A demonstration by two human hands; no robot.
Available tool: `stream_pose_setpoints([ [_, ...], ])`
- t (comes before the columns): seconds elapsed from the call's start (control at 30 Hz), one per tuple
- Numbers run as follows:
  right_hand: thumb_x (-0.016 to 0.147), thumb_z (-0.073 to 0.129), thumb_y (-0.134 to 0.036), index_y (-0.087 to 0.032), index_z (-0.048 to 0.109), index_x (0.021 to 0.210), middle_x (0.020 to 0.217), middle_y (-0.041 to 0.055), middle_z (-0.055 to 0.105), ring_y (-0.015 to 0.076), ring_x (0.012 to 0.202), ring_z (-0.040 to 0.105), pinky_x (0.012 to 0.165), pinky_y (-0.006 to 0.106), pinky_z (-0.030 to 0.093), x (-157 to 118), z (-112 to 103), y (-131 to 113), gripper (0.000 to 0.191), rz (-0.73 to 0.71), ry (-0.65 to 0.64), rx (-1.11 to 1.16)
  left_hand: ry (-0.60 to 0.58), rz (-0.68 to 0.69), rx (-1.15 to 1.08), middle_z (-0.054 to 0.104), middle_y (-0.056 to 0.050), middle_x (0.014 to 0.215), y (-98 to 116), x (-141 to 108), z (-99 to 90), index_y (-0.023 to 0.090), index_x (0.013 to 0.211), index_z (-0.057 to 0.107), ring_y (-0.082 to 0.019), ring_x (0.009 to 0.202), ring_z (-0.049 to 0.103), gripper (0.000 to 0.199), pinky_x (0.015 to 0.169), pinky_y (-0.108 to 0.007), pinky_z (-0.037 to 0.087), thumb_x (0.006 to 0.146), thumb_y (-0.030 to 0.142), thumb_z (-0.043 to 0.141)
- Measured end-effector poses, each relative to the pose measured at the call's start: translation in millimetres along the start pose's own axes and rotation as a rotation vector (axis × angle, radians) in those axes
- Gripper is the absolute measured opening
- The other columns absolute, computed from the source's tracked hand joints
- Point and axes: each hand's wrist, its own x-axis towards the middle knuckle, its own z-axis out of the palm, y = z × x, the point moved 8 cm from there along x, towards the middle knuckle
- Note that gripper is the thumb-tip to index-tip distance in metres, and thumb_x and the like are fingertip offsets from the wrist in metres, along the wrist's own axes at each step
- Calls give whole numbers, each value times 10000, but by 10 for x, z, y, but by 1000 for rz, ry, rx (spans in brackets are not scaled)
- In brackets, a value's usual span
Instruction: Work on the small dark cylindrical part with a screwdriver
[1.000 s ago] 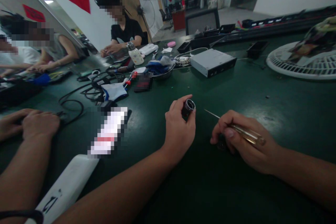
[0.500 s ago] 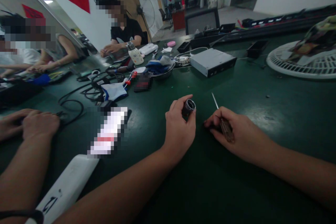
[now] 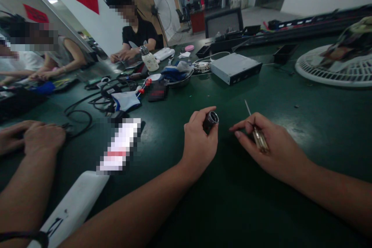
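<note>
Between the thumb and fingers of my left hand [image 3: 200,139] is a short dark cylinder [image 3: 211,118] with a bright metal ring at its open end, which faces up and toward the right. My right hand [image 3: 267,143] has its fingers curled round a screwdriver [image 3: 260,140] with a clear amber handle. The thin metal shaft points up and away to the left, and the index finger and thumb reach out toward my left hand. A gap separates the two hands, over the dark green table [image 3: 232,201].
At the left lie a lit phone [image 3: 120,145] and a white power bank-like slab [image 3: 75,201], beside another person's hands [image 3: 43,137]. Farther back are black cables [image 3: 78,112], a grey disc-drive box [image 3: 235,68] and a white fan grille [image 3: 316,66]. People sit across the table.
My right hand has shifted slightly right, away from my left hand, and the screwdriver has moved with it. The left hand with the cylinder has barely moved.
</note>
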Motion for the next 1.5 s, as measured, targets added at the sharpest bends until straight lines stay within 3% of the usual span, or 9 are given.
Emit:
stream_pose_setpoints([
  [0.1, 978, 615, -343, -253, 466, 878, 949, 92, 782, 202, 737, 732, 611, 319, 537, -4, -33, 6, 201, 23, 26, -37, -9, -10, 4, 729, -76, 1213, 2, 5, 3, 252, 1259, 674, -237, 1131, 688, 369, 1023, -461, 550, 923, 100, 656],
  [0.2, 954, 627, -324, -253, 480, 887, 867, 59, 765, 182, 654, 702, 556, 306, 503, 2, 25, 43, 176, 39, -35, -59, -14, -15, 1, 730, -73, 1213, -2, 5, 9, 249, 1265, 672, -233, 1125, 689, 376, 1019, -457, 552, 922, 97, 655],
  [0.47, 868, 707, -252, -266, 460, 889, 1025, 65, 783, 234, 891, 761, 726, 364, 589, -16, 151, -27, 248, -45, -162, -38, -12, -11, 4, 729, -76, 1216, 2, 6, 8, 244, 1252, 676, -232, 1129, 688, 375, 1027, -462, 553, 914, 85, 654],
  [0.6, 818, 774, -256, -263, 470, 878, 996, 54, 773, 235, 881, 748, 716, 358, 573, -27, 183, -22, 310, -85, -173, -124, -11, 4, 0, 730, -78, 1213, -1, 5, 13, 238, 1255, 677, -230, 1124, 689, 370, 1028, -457, 553, 918, 88, 652],
  [0.77, 830, 720, -201, -265, 471, 874, 932, 35, 761, 216, 813, 743, 678, 340, 567, -36, 203, 3, 261, -94, -167, -186, -13, 11, -16, 735, -75, 1194, 3, 3, 17, 229, 1243, 683, -223, 1109, 693, 376, 1012, -439, 559, 905, 68, 655],
  [1.07, 834, 626, -160, -279, 396, 843, 983, 39, 795, 226, 893, 787, 730, 347, 622, -41, 137, -71, 259, -137, -121, -58, -23, -4, -14, 733, -72, 1200, -7, 7, 26, 235, 1247, 682, -228, 1109, 695, 374, 1007, -451, 560, 911, 75, 656],
  [1.5, 854, 653, -186, -280, 431, 879, 1039, 48, 798, 253, 962, 787, 779, 389, 628, -15, 140, 48, 242, -43, -107, -29, -62, 10, -1, 733, -84, 1211, 9, 9, 42, 231, 1257, 676, -245, 1130, 692, 388, 1019, -483, 561, 904, 70, 660],
])
